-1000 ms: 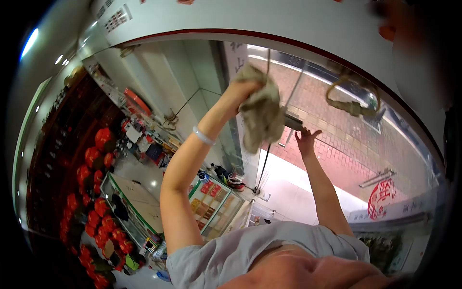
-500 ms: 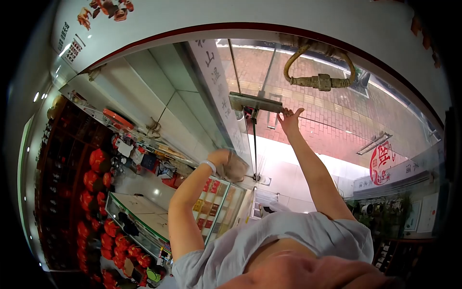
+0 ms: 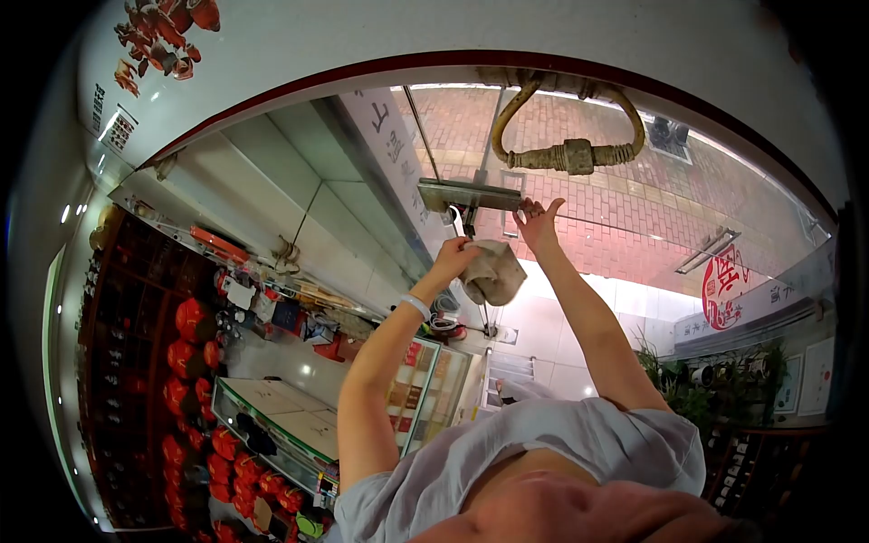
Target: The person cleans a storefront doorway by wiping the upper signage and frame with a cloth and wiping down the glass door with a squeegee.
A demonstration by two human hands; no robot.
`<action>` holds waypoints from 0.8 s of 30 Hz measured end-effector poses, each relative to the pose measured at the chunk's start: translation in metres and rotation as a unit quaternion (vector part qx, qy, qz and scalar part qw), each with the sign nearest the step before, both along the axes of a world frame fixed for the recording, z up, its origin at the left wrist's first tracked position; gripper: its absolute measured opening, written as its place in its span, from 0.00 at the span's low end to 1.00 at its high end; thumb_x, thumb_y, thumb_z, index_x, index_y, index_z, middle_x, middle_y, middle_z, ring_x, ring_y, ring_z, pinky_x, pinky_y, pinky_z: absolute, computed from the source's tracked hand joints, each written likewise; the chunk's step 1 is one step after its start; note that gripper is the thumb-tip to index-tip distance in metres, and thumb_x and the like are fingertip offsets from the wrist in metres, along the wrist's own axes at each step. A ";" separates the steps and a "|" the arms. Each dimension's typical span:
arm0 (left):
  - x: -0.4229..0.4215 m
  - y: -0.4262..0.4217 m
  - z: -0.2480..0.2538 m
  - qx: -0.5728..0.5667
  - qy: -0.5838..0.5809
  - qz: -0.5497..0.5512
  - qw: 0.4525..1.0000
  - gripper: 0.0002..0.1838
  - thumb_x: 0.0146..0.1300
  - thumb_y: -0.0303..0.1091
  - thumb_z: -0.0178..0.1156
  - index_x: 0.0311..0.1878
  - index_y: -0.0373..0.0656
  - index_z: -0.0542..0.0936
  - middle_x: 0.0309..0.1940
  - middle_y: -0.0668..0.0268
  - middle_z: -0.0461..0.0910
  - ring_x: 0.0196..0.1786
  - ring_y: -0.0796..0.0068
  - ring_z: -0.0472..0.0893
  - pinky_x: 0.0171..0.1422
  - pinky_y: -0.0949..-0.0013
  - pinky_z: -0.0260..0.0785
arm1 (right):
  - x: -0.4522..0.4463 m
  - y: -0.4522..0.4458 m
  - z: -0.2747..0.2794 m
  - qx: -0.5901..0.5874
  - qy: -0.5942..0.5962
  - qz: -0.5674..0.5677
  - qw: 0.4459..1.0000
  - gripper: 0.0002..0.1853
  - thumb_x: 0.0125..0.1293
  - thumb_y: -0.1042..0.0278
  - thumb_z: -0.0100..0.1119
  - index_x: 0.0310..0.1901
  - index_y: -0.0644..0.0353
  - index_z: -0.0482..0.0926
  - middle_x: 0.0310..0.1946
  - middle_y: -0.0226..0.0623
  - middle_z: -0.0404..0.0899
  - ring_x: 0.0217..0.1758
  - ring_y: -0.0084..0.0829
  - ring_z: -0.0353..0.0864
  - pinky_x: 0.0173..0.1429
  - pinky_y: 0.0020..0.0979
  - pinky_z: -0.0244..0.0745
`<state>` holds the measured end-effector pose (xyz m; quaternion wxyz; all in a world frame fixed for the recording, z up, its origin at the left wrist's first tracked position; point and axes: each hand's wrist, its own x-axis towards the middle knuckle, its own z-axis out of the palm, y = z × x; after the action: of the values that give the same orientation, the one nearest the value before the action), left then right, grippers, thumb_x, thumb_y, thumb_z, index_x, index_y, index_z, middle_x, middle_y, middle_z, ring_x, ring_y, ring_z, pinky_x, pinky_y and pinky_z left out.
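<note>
My left hand [image 3: 453, 261], a pale band around its wrist, is closed on the upper edge of a crumpled grey-beige cloth [image 3: 493, 274]. The cloth hangs just below a long metal door fitting [image 3: 471, 195], in front of the glass. My right hand [image 3: 541, 223] is raised to the right end of that fitting. Its bent fingers touch the end of the metal and its thumb sticks out to the side; no loose object shows in it.
A yellowed, hose-like loop [image 3: 570, 156] hangs above the fitting. A red round sign [image 3: 724, 288] marks the glass at right. Below left stand a glass display counter [image 3: 272, 425] and several red lanterns [image 3: 192, 321]. Green plants [image 3: 715, 373] are at lower right.
My left hand has brought the cloth up and to the right, from low beside the glass to just beneath the metal fitting. The right hand stays at the fitting's end.
</note>
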<state>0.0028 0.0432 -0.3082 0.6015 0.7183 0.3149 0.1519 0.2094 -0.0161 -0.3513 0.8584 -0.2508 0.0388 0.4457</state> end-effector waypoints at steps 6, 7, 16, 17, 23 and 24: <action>0.031 -0.017 0.001 -0.244 -0.137 0.081 0.956 0.17 0.50 0.36 0.54 0.42 0.37 0.71 0.31 0.65 0.73 0.30 0.75 0.73 0.31 0.75 0.66 | -0.027 -0.037 -0.026 -0.136 -0.240 0.189 0.942 0.36 0.49 0.39 0.49 0.52 0.58 0.57 0.39 0.32 0.66 0.44 0.26 0.66 0.48 0.36 0.63; 0.035 -0.022 0.006 -0.244 -0.138 0.079 0.957 0.17 0.50 0.36 0.54 0.42 0.37 0.71 0.31 0.65 0.73 0.30 0.75 0.73 0.31 0.75 0.66 | -0.038 -0.046 -0.048 -0.126 -0.340 0.216 0.907 0.33 0.52 0.43 0.49 0.53 0.56 0.57 0.40 0.33 0.67 0.43 0.27 0.68 0.48 0.35 0.65; 0.047 0.035 -0.004 0.424 0.149 0.165 0.878 0.33 0.34 0.51 0.64 0.36 0.31 0.69 0.35 0.48 0.72 0.39 0.53 0.72 0.41 0.60 0.64 | -0.048 -0.135 0.028 -0.032 -0.086 0.153 0.984 0.14 0.59 0.60 0.45 0.45 0.56 0.65 0.37 0.32 0.69 0.39 0.29 0.70 0.44 0.29 0.69; 0.054 0.034 0.000 0.393 0.227 0.149 0.879 0.36 0.32 0.50 0.65 0.40 0.30 0.67 0.38 0.47 0.71 0.43 0.52 0.71 0.46 0.61 0.63 | -0.036 -0.145 0.035 -0.008 -0.139 0.120 0.983 0.14 0.58 0.59 0.46 0.44 0.55 0.65 0.36 0.32 0.68 0.39 0.29 0.69 0.44 0.30 0.69; 0.088 0.051 -0.032 0.343 0.229 0.126 0.902 0.26 0.42 0.47 0.57 0.36 0.31 0.72 0.37 0.45 0.72 0.41 0.49 0.72 0.46 0.59 0.64 | 0.031 -0.216 0.150 0.122 -0.203 -0.198 0.951 0.19 0.59 0.55 0.43 0.50 0.53 0.60 0.46 0.30 0.65 0.49 0.31 0.65 0.56 0.36 0.59; 0.087 0.053 -0.034 0.336 0.222 0.124 0.907 0.25 0.43 0.47 0.56 0.36 0.32 0.73 0.37 0.45 0.72 0.42 0.50 0.72 0.46 0.59 0.64 | 0.036 -0.236 0.180 0.123 -0.208 -0.219 0.945 0.19 0.59 0.55 0.43 0.50 0.53 0.60 0.46 0.30 0.65 0.49 0.31 0.65 0.56 0.36 0.59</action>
<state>0.0902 0.0962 -0.3424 0.2154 0.8483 0.4571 0.1581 0.2450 -0.2520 -0.1713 0.9479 -0.2158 -0.1420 0.1862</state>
